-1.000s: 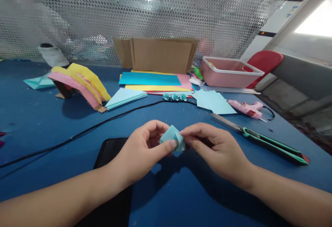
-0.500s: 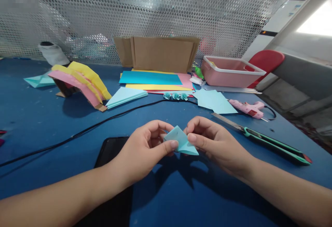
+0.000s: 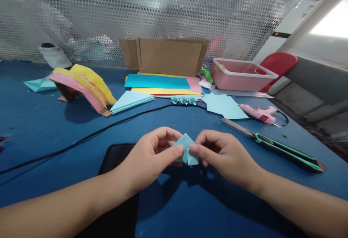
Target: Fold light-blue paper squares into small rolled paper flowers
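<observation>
A small folded piece of light-blue paper (image 3: 185, 142) is held above the blue table between both hands. My left hand (image 3: 156, 153) pinches its left side, thumb on the front face. My right hand (image 3: 220, 153) grips the right side, its thumb pressing a flap near the middle. Part of the paper is hidden behind the thumbs and fingers. Beyond the hands lie three small light-blue paper roses (image 3: 184, 100) in a row. A stack of light-blue paper squares (image 3: 227, 105) is behind my right hand, and folded light-blue triangles (image 3: 132, 101) rest to the left.
A utility knife (image 3: 288, 153), blade out, lies at right near a pink glue gun (image 3: 258, 113). A black cable (image 3: 92, 136) crosses the table. A dark flat tablet-like thing (image 3: 114, 201) sits under my left forearm. Behind are a paper-covered arch (image 3: 81, 82), cardboard (image 3: 171, 55) and a pink basket (image 3: 236, 78).
My right thumb has moved left onto the paper's middle. The flap that stuck out to the right is now folded in toward the centre. My left hand has barely moved.
</observation>
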### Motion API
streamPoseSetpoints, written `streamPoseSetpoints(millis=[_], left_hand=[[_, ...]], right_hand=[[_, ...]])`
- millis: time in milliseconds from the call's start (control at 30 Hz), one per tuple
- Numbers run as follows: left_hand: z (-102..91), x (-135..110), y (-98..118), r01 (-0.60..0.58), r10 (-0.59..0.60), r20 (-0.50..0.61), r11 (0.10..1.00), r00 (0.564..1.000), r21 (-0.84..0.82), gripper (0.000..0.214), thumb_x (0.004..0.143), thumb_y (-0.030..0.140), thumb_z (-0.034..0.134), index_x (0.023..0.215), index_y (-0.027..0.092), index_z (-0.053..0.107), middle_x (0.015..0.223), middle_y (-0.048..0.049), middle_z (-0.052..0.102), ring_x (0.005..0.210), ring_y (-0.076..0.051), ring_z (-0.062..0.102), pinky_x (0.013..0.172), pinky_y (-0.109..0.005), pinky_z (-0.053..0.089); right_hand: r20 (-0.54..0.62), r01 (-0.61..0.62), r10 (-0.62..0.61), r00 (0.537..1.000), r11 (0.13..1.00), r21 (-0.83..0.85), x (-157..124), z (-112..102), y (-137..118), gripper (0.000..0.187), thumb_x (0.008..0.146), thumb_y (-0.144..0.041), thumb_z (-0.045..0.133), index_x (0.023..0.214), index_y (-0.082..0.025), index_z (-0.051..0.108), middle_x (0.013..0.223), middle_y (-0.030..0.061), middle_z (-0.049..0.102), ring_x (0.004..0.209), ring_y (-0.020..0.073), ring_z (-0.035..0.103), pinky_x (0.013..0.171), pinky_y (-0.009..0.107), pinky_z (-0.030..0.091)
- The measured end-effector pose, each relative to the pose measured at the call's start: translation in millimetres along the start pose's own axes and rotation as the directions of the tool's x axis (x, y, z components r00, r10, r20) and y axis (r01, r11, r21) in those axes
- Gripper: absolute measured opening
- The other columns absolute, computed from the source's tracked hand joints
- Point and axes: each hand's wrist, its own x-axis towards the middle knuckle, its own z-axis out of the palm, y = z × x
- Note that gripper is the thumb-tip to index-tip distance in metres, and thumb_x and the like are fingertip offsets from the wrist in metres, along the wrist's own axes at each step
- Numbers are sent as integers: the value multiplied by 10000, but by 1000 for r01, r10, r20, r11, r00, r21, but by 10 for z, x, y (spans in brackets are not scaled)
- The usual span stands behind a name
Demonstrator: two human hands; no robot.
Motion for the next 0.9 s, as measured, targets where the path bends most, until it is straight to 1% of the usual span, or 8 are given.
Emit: streamPoseSetpoints(millis=[133,233,400,500,600,733,833,900], left_hand=[[-4,13,-7,-16,17,59,999,998,-33,262,735,307,770,877,174,595,757,43,635,689,-81,618,652,-193,516],[-11,21,-13,-10,10,104,1000,995,1,311,697,272,805,888,165,584,780,29,667,730,-94,634,692,-201,503],[-7,7,-7,-77,76,62,997,995,9,238,737,258,769,825,162,570,715,52,615,667,-68,565,638,-178,453],[-5,3,1,-120,118,61,992,991,25,179,771,243,730,839,174,580,733,51,586,675,-75,533,641,-190,437],[-5,4,-1,-162,154,66,977,986,140,170,775,266,718,885,186,617,711,51,524,642,-84,453,592,-197,388],[1,-8,-12,-195,186,58,946,981,261,179,767,320,716,884,208,638,613,76,372,564,-94,313,513,-208,295],[16,-32,1,-199,191,58,946,980,257,152,769,312,708,857,212,633,622,70,390,570,-99,326,521,-210,306],[23,-42,15,-195,194,28,955,981,224,150,760,293,717,848,211,628,655,60,424,595,-98,357,540,-204,328]], right_hand=[[-36,53,-55,998,997,-48,-17,4,-4,299,823,-398,644,654,-175,539,557,-42,511,485,76,447,461,192,367],[-18,49,-49,999,998,-33,-27,6,-7,282,811,-391,650,659,-175,550,577,-33,529,492,83,469,468,198,378],[34,122,-122,992,993,2,-36,2,-15,284,888,-396,539,717,-174,587,587,-22,533,516,101,518,511,216,417],[26,175,-174,984,984,-26,-33,7,-30,218,881,-334,544,743,-174,596,605,-21,530,520,100,506,504,216,411],[20,201,-200,980,975,-91,-28,15,-36,206,868,-295,547,694,-185,559,568,-29,515,480,89,464,456,205,373],[36,333,-334,942,915,-229,-32,14,-27,200,846,-214,540,648,-189,539,555,-26,539,491,87,457,476,203,367],[49,390,-391,919,884,-259,-35,13,-38,190,840,-183,533,651,-184,549,579,-21,550,530,91,482,520,206,388],[41,365,-365,930,905,-220,-39,16,-54,179,849,-199,531,671,-186,550,594,-21,545,538,93,485,519,206,394]])
